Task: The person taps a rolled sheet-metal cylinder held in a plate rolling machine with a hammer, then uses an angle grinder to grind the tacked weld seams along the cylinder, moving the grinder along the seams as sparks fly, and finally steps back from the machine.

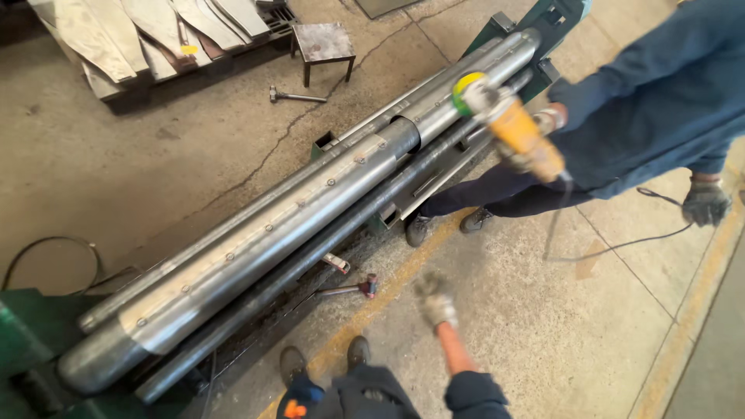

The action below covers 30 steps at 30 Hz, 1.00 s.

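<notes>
Reaching out over the concrete floor (559, 334), your right hand (436, 301) in a grey glove is blurred; I cannot tell its opening. It holds nothing, near the small red-headed hammer (353, 289) beside the long grey steel rollers (295, 225).

A metal workshop: long steel rollers (272, 233) on a green machine frame (31, 334), cracked concrete floor (155, 147), stacked sheet metal (147, 31) at eleven o'clock.

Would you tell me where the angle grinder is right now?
In the head view, upper right: the angle grinder is in a co-worker's gloved hand, over the long steel rollers.
</notes>
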Available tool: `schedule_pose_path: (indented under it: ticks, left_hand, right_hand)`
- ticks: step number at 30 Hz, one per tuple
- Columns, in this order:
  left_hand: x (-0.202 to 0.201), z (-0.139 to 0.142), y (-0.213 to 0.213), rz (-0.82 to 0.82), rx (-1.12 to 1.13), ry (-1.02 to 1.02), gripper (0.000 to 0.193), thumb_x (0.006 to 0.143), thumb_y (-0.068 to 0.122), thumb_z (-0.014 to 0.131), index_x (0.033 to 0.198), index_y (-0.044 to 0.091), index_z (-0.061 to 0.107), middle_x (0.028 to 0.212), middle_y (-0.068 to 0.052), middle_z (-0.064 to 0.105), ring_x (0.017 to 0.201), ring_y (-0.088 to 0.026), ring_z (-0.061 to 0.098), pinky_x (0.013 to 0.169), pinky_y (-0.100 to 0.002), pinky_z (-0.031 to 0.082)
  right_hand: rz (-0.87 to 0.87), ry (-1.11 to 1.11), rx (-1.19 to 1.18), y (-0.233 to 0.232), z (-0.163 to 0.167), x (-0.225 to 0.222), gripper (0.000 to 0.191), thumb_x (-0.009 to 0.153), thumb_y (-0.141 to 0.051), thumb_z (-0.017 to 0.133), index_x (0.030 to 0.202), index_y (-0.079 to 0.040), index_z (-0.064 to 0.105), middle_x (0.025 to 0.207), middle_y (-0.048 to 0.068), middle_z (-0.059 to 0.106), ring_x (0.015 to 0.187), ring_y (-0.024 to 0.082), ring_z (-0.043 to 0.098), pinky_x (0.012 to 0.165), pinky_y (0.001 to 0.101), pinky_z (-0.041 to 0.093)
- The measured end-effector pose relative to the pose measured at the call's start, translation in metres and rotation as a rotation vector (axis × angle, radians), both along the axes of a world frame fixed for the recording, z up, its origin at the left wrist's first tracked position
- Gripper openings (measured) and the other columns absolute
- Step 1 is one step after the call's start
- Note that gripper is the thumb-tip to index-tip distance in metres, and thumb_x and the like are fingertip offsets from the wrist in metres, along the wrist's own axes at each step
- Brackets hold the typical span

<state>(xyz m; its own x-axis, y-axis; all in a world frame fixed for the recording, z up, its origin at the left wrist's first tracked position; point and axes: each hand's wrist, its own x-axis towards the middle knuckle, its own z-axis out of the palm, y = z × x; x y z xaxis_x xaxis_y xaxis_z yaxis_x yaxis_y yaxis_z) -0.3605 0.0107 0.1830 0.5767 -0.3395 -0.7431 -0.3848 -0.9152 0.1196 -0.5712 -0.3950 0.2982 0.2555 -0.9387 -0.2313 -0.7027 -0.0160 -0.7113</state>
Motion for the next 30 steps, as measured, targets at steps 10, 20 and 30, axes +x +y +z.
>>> schedule_pose_path:
  ticks: [10, 20, 30]
  left_hand:
    - [-0.013, 0.059, 0.014, 0.32, -0.109, 0.107, 0.099, 0.074, 0.056, 0.08, 0.15, 0.004, 0.044, 0.137, -0.017, 0.065, 0.126, -0.032, 0.062, 0.109, -0.044, 0.047]
    - [-0.052, 0.063, 0.005, 0.65, -0.419, -0.068, 0.099, 0.072, 0.058, 0.082, 0.147, 0.004, 0.046, 0.125, -0.018, 0.074, 0.118, -0.033, 0.071, 0.102, -0.042, 0.056]
    - [-0.077, 0.11, -0.146, 0.49, -1.093, 0.644, 0.081, 0.09, 0.038, 0.071, 0.151, -0.001, 0.035, 0.144, -0.017, 0.063, 0.134, -0.026, 0.06, 0.108, -0.037, 0.048]
  right_hand:
    - [0.311, 0.613, -0.927, -0.133, 0.207, 0.008, 0.091, 0.07, -0.06, 0.075, 0.136, -0.001, 0.055, 0.136, 0.027, 0.059, 0.129, 0.044, 0.054, 0.106, 0.0551, 0.044]
    - [0.714, 0.636, -0.33, -0.164, 0.177, 0.024, 0.065, 0.069, -0.049, 0.084, 0.119, -0.012, 0.065, 0.111, 0.018, 0.073, 0.108, 0.036, 0.069, 0.091, 0.046, 0.056]
    - [0.881, -0.276, 0.519, -0.097, 0.12, 0.0, 0.051, 0.071, -0.009, 0.079, 0.118, 0.001, 0.063, 0.105, 0.009, 0.073, 0.092, 0.022, 0.072, 0.075, 0.0355, 0.059]
